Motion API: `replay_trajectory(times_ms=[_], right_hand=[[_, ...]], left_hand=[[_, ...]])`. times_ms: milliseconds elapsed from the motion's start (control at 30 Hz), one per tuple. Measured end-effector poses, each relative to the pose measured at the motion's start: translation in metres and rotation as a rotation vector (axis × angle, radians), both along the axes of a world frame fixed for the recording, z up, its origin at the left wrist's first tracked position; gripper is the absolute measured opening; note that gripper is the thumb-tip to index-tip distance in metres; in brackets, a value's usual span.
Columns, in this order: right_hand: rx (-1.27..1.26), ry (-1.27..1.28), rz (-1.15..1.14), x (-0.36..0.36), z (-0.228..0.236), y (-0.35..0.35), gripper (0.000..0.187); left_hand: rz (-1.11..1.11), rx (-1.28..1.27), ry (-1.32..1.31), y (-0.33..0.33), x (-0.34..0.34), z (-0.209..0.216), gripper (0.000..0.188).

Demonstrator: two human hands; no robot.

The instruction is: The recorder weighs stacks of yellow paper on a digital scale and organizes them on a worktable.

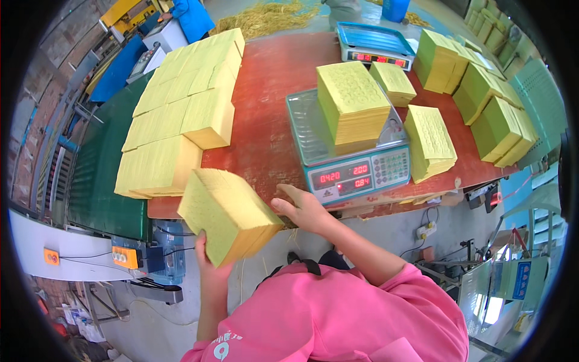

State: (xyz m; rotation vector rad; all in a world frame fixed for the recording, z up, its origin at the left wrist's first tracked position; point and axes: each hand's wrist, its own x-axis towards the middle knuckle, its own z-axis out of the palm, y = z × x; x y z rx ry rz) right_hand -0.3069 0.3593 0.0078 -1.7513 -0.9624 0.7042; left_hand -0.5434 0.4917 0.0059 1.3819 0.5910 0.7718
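Pink cloth of the person's shirt fills the foreground, below a worn red tabletop. At far left, a dark green flat panel borders close-packed rows of rectangular yellow paper stacks. In front of their near end, the person's bare left hand holds a thick, tilted block of rough yellow paper by its lower corner, thumb against the left face. Such a loose-edged block is probably best carried nearly level, palm well under its weight, with the other hand squaring the far side so that no sheets slide. The person's bare right hand shows nothing in it, thumb and forefinger parted, just beside that block. Further right, a teal-and-silver digital scale bears a tall yellow paper pile, with a blue-trayed scale behind; beyond lie a yellow bundle and upright yellow bundles. The left hand's other fingers are hidden by the block, and whether the right fingertips touch it cannot be told. The pile covers much of the scale's pan, and a blue-clad co-worker is cut off above.
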Motion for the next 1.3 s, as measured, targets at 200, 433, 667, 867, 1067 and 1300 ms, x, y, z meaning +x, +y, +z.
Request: replay_trajectory(times_ms=[200, 433, 667, 867, 1067, 1300], right_hand=[[0.208, 0.535, 0.107, 0.08, 0.107, -0.041, 0.071], [0.391, 0.326, -0.207, 0.226, 0.181, -0.058, 0.04], [0.237, 0.407, -0.214, 0.296, 0.142, -0.047, 0.032], [0.222, 0.432, -0.156, 0.307, 0.123, -0.045, 0.031], [0.241, 0.374, -0.157, 0.305, 0.119, -0.046, 0.033], [0.192, 0.17, -0.167, 0.299, 0.12, -0.048, 0.035]], left_hand=[[-0.292, -0.012, -0.084, 0.017, 0.08, 0.088, 0.053], [-0.469, -0.038, -0.169, -0.023, 0.291, 0.227, 0.062], [-0.507, -0.24, 0.111, -0.006, 0.363, 0.204, 0.079], [-0.479, -0.25, 0.158, -0.007, 0.371, 0.196, 0.079], [-0.419, -0.224, 0.185, -0.018, 0.364, 0.2, 0.074], [-0.385, -0.019, 0.303, -0.013, 0.358, 0.192, 0.086]])
